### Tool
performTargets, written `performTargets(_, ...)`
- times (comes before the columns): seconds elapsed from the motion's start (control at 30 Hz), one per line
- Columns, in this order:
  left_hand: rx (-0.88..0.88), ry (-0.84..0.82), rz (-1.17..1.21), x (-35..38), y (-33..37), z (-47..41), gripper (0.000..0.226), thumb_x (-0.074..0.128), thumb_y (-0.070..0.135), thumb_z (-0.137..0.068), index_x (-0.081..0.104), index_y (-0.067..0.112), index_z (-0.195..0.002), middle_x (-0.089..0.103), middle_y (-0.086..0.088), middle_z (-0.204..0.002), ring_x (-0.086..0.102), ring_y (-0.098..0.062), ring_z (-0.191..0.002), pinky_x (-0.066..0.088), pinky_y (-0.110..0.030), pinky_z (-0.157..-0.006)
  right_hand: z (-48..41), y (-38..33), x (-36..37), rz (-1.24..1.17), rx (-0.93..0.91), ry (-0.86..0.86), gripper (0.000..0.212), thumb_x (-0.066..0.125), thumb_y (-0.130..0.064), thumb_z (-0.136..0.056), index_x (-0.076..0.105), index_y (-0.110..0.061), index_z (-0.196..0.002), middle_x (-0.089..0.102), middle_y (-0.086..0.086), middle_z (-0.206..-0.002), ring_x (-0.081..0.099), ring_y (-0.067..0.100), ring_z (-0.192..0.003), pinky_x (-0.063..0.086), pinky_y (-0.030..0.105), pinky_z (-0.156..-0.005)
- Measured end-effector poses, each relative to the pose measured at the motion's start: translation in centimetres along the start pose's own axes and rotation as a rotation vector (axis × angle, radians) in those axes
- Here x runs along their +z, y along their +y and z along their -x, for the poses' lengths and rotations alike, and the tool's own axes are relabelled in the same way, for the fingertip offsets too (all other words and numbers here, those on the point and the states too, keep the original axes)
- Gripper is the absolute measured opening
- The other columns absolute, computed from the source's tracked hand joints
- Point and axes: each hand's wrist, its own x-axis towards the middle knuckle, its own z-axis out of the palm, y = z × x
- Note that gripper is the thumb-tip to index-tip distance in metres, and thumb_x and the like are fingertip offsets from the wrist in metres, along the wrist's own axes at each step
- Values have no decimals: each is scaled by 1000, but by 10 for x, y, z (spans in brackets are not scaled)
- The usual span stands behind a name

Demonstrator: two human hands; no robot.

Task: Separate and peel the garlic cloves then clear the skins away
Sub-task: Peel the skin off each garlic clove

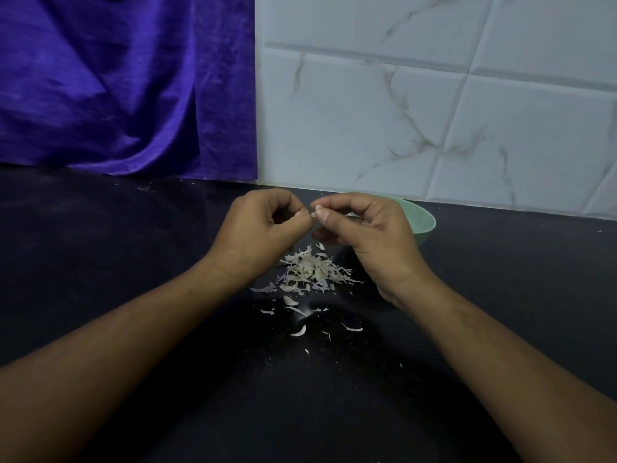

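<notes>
left of the green bowl (424, 222), the right hand (370, 237) and left hand (262, 228) both pinch one garlic clove (316, 209) with curled fingers. loose skins (314, 269) lie heaped on the black desk (127, 269) near the bowl.

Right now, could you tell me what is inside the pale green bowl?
Only the pale green bowl's bare inner wall shows; the right hand hides the rest, contents included.

Left hand (263, 225), right hand (364, 228) apparently pinching.
</notes>
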Motion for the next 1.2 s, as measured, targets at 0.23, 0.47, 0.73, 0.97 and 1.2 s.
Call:
performTargets(0.23, -61, -14, -21, 0, -6, -1, 17, 67, 28, -93, 74, 18, -80, 75, -3, -75, 74, -25, -76, 62, -53, -72, -5, -6, -6, -171, 111, 90, 17, 66, -9, -99, 72, 0, -113, 75, 10, -90, 73, 21, -77, 62, 43, -87)
performTargets(0.47, -61, 45, -58, -3, -6, -2, 26, 61, 27, -97, 71, 19, -74, 75, -1, -75, 73, -21, -74, 61, -51, -70, -3, -8, -8, -137, 132, 96, 15, 70, -8, -96, 70, -5, -110, 76, 11, -89, 73, 21, -73, 63, 36, -75)
performTargets(0.73, -48, 34, -116, -6, -5, -1, 18, 80, 31, -88, 67, 21, -80, 72, 0, -73, 70, -21, -70, 62, -46, -70, -2, -7, -7, -86, 154, 48, 15, 68, -5, -97, 70, -5, -111, 78, 12, -96, 74, 21, -76, 63, 39, -76)
performTargets(0.97, -29, -58, 173, -1, 0, 0, 18, 73, 33, -96, 75, 17, -91, 75, -6, -85, 74, -24, -82, 63, -37, -66, 0, -7, -4, -51, 130, 20, 8, 71, -1, -93, 69, -2, -101, 77, 18, -90, 73, 22, -67, 63, 37, -67)
performTargets(1.2, -35, -76, 185, -3, -2, -1, 15, 73, 27, -96, 77, 14, -89, 76, -5, -83, 73, -18, -78, 65, -47, -70, 1, -6, -4, 42, 48, 34, 6, 72, 2, -92, 72, -4, -94, 75, 22, -87, 73, 24, -71, 62, 35, -66)
